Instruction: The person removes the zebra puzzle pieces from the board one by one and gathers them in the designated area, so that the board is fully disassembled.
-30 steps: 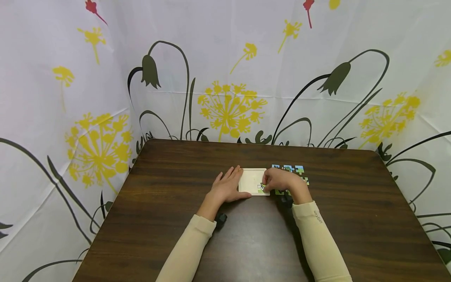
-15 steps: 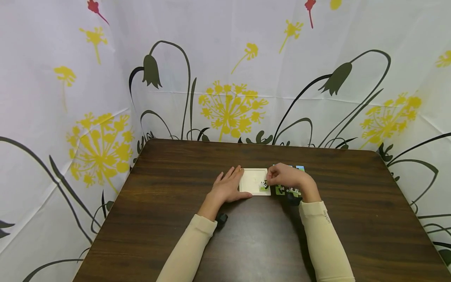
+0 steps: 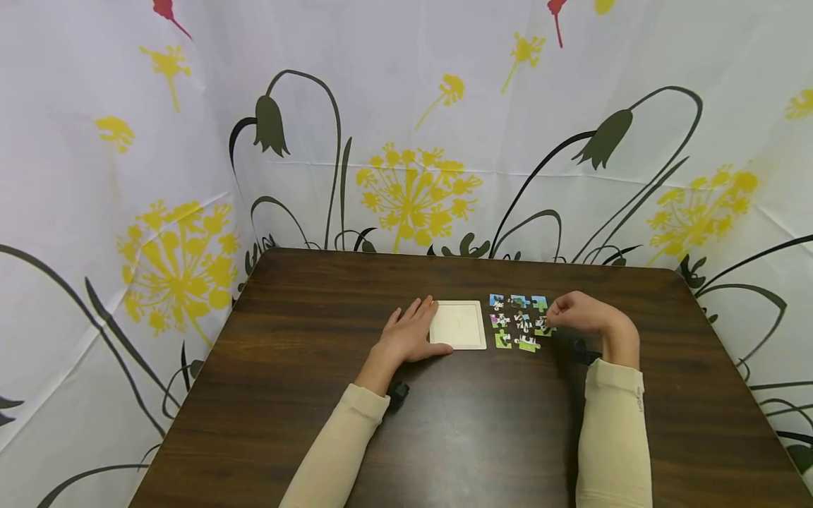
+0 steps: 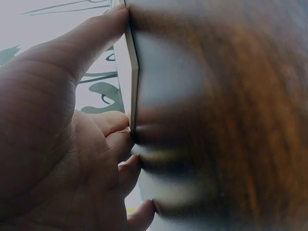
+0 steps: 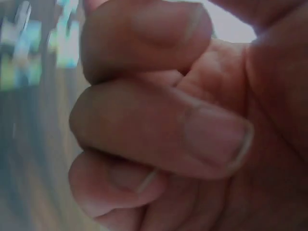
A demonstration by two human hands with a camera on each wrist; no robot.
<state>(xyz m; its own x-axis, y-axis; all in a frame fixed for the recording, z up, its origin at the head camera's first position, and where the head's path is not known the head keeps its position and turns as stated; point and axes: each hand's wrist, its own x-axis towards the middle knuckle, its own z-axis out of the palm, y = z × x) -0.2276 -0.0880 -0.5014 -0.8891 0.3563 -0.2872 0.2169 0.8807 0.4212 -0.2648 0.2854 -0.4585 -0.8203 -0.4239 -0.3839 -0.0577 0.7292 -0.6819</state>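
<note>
My left hand (image 3: pixel 408 336) lies with fingers spread against the left side of a shallow cream puzzle tray (image 3: pixel 459 326), thumb at its near edge. In the left wrist view, the thumb (image 4: pixel 91 38) and fingertips touch the edge of the tray (image 4: pixel 133 82). To the right of the tray, jigsaw pieces (image 3: pixel 519 322) with a blue, green and black-and-white picture lie in rows, slightly apart. My right hand (image 3: pixel 587 314) is at the right end of the middle row, thumb and forefinger pinching a puzzle piece (image 3: pixel 544 329). The right wrist view shows its other fingers (image 5: pixel 159 125) curled; the pinch is hidden there.
All this is on a dark brown wooden table (image 3: pixel 483 423). A white curtain (image 3: pixel 406 106) printed with yellow and dark green flowers hangs behind it. Black wrist cameras (image 3: pixel 398 395) sit under the wrists, close above the tabletop.
The puzzle piece at the tray's lower right is gone from the tray. My right hand has moved right, past the rows, uncovering the pieces. The left hand has stayed in place.
</note>
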